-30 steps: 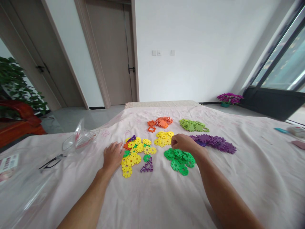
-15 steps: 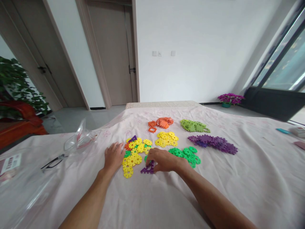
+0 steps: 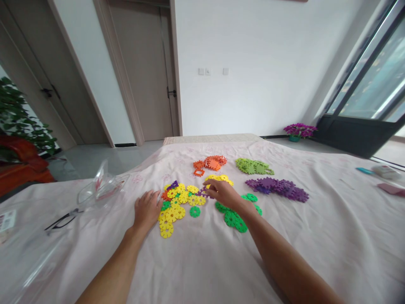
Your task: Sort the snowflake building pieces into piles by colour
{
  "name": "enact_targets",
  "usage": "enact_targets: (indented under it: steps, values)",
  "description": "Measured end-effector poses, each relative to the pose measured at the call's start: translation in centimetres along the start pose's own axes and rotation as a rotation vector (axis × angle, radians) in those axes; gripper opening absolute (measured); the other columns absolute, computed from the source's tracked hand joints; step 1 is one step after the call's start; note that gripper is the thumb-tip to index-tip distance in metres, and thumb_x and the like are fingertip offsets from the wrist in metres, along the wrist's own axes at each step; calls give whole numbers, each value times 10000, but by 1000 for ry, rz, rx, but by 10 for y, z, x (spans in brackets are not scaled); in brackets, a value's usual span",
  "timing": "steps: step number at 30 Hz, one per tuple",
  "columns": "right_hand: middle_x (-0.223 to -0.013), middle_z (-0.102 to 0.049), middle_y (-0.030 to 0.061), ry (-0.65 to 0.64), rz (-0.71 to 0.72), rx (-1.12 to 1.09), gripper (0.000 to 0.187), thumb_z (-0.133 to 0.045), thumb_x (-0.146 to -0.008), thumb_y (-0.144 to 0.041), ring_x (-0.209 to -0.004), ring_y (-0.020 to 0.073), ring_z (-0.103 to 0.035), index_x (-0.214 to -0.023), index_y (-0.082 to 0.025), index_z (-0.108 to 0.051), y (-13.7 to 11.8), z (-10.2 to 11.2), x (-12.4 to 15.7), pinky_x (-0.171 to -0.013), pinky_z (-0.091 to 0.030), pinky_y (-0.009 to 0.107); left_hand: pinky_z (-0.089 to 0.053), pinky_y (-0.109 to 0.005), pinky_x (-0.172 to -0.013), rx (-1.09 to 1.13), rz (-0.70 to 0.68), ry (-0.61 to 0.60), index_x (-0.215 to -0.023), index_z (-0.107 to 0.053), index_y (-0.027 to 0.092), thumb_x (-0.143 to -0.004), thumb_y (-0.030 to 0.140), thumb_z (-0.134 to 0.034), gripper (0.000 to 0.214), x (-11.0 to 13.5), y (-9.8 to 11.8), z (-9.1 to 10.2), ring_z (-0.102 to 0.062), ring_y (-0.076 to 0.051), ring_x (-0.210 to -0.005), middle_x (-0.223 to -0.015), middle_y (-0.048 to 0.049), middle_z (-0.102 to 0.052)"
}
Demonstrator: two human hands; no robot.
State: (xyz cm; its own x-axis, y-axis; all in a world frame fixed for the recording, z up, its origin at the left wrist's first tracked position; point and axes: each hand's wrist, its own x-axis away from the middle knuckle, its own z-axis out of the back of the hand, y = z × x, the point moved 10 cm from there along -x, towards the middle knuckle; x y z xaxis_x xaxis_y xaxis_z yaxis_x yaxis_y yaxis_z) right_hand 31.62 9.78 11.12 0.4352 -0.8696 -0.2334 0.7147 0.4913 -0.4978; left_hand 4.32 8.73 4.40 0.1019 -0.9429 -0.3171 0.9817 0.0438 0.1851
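Plastic snowflake pieces lie sorted by colour on a pale pink bedsheet (image 3: 196,261). My right hand (image 3: 225,194) is lifted above the sheet, fingers pinched on a purple triangle piece (image 3: 202,192), between the yellow pile (image 3: 221,180) and the green pile (image 3: 236,213). My left hand (image 3: 146,210) rests flat with fingers spread, touching the left edge of a mixed, mostly yellow heap (image 3: 175,204). A single green piece (image 3: 195,211) lies alone in front of that heap. Orange (image 3: 211,163), light green (image 3: 253,166) and purple (image 3: 275,188) piles lie farther back.
A clear plastic bag (image 3: 101,188) and black glasses (image 3: 61,220) lie to the left. Small items (image 3: 382,173) sit at the right edge of the bed. Doors, a plant (image 3: 19,122) and a flower pot (image 3: 299,131) stand beyond.
My right hand went from the yellow pile down to the purple triangle near the front, closed on it and raised it back toward the piles. My left hand stayed put.
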Motion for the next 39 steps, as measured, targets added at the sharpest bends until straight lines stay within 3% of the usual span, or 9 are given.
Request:
enact_targets:
  steps: [5, 10, 13, 20, 26, 30, 34, 39]
  values:
    - [-779, -686, 14, 289, -334, 119, 306, -509, -845, -316, -680, 146, -591, -1102, -204, -630, 96, 75, 15, -619, -377, 228, -346, -391, -992, -9, -7, -8, -1202, -576, 262, -883, 355, -428, 365, 0, 0, -1, -455, -238, -1231, -1304, -80, -567]
    - [-933, -700, 65, 618, -715, 208, 367, -523, -819, -364, -838, 215, -620, -1126, -201, -641, 177, 140, 73, -671, -391, 272, -342, -397, -997, -30, -20, 5, -1221, -563, 238, -890, 351, -414, 380, -1, -1, -4, -462, -233, -1225, -1328, -96, -547]
    - [-979, -695, 83, 736, -873, 199, 398, -504, -824, -377, -890, 245, -617, -1172, -224, -621, 204, 154, 107, -732, -408, 314, -345, -399, -994, -48, -28, -7, -1224, -559, 229, -895, 351, -400, 386, -2, -1, -7, -467, -232, -1223, -1333, -102, -543]
    - [-1011, -665, 120, 749, -1046, 338, 387, -462, -818, -393, -989, 308, -556, -1130, -274, -658, 236, 157, 144, -798, -400, 414, -343, -411, -998, -45, -17, -17, -1228, -555, 233, -896, 355, -387, 391, -2, -1, -6, -463, -231, -1231, -1334, -102, -543]
    - [-1139, -579, 151, 843, -1064, 467, 417, -495, -794, -392, -1086, 342, -452, -1144, -230, -655, 235, 158, 158, -881, -337, 469, -338, -403, -1006, -46, -17, -12, -1221, -558, 236, -899, 358, -376, 389, -1, -1, -6, -452, -230, -1239, -1338, -94, -535]
    - [-1177, -557, 105, 910, -967, 474, 368, -464, -821, -334, -1108, 312, -418, -1123, -260, -661, 212, 159, 143, -921, -310, 440, -319, -433, -1023, -38, -45, -30, -1267, -525, 246, -907, 383, -365, 417, 0, 5, -5, -422, -246, -1270, -1368, -97, -509]
    - [-1147, -584, 83, 814, -689, 456, 348, -431, -845, -262, -1058, 263, -449, -1095, -232, -671, 168, 144, 94, -942, -308, 380, -269, -460, -1065, -4, -115, -67, -1337, -465, 269, -907, 410, -383, 460, 2, 18, -7, -371, -254, -1319, -1423, -92, -460]
    - [-1027, -659, 60, 509, -230, 303, 282, -454, -850, -183, -1011, 229, -500, -973, -222, -705, 84, 82, 24, -915, -358, 338, -237, -470, -1103, 72, -289, -133, -1386, -411, 318, -903, 443, -399, 498, 6, 37, -11, -322, -251, -1364, -1480, -59, -391]
